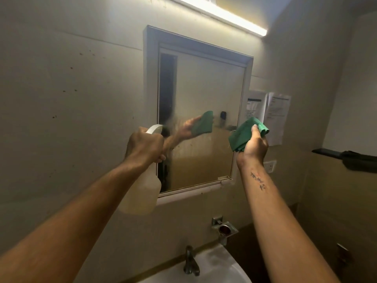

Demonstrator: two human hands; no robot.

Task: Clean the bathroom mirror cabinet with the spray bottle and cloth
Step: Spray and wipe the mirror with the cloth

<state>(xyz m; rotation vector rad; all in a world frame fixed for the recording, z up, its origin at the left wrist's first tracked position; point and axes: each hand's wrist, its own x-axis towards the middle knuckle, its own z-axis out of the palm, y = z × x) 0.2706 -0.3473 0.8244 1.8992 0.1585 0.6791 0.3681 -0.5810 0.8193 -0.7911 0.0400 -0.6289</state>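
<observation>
In front of the mirror cabinet (pixel 201 119), the person is holding up both arms. The left hand (pixel 144 147) is gripping the neck of the spray bottle (pixel 142 193), its fingers curled tight around the white trigger head, which is pointing toward the lower left part of the glass. The pale body of the bottle is hanging below the hand and is covering the cabinet's lower left corner. The right hand (pixel 255 147) is pinching a green cloth (pixel 244 133) between thumb and fingers, bunched, just beside the right edge of the cabinet; I cannot tell if it is touching the frame. The glass is looking misty and is reflecting the hands and the cloth. Above the cabinet a tube light (pixel 222 16) is glowing. To the right, 2 paper notices (pixel 277 111) are hanging on the wall. Below, a tap (pixel 190 260) is standing on the white sink (pixel 220 268), with a metal holder (pixel 224 228) near it.
</observation>
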